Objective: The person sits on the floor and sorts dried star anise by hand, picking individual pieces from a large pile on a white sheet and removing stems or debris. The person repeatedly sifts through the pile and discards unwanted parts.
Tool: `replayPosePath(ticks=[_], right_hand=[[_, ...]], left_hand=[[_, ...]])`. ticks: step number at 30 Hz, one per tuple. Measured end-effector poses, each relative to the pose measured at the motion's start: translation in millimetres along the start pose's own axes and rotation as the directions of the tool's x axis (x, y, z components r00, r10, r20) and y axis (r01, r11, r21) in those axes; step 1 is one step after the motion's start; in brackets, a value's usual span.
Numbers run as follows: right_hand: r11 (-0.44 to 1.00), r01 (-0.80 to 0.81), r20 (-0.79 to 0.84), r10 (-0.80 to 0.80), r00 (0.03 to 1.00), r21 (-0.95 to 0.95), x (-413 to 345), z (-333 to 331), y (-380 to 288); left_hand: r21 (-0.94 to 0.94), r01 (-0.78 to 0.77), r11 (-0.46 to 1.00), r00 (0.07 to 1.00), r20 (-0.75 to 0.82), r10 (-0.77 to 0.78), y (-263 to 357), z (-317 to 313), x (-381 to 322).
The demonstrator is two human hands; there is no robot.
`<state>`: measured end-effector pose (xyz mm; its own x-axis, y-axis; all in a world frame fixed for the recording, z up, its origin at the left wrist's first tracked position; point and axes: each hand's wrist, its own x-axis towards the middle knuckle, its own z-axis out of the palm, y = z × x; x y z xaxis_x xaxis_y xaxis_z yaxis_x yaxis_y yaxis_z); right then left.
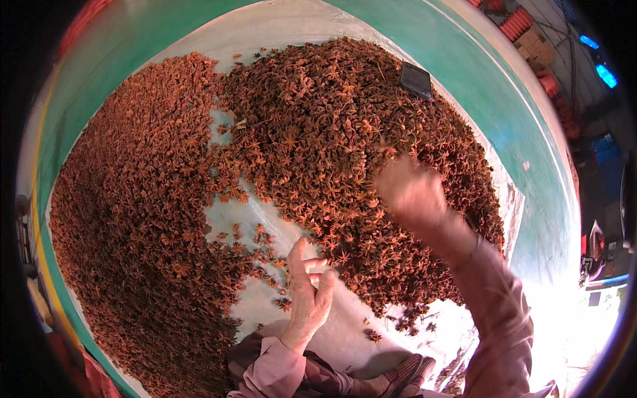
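Observation:
Two broad heaps of dried star anise lie before me on a pale sheet. My left hand (309, 296) hovers over the strip of bare sheet between the heaps, thumb and fingers apart, with nothing visible in it. Close by are loose star anise pods (271, 256) scattered along the gap. My right hand (412, 188) is over the darker right heap (318, 124), blurred by motion, so whether its fingers hold a pod is hidden. On the left spreads the other heap (144, 209), lighter at its far end.
A black smartphone (416, 80) rests on the far right edge of the right heap. The pale sheet (358, 318) covers part of a green floor (502, 114). My checked shoe (405, 373) is at the bottom. Stacked red sacks (516, 24) stand at upper right.

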<state>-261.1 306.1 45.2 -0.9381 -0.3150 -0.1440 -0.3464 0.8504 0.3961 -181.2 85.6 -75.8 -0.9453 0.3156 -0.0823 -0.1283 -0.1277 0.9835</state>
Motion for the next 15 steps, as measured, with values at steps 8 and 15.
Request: replayPosePath(ticks=[8, 15], right_hand=[[0.868, -0.491, 0.326, 0.446, 0.833, 0.067, -126.0, 3.4, -5.5], [0.888, -0.263, -0.113, 0.326, 0.939, 0.377, 23.2, -3.4, 45.6]], left_hand=[[0.402, 0.248, 0.882, 0.530, 0.705, -0.471, 5.7, -1.8, -23.7], [0.642, -0.235, 0.730, 0.968, 0.222, 0.116, -20.1, -6.3, -12.7]])
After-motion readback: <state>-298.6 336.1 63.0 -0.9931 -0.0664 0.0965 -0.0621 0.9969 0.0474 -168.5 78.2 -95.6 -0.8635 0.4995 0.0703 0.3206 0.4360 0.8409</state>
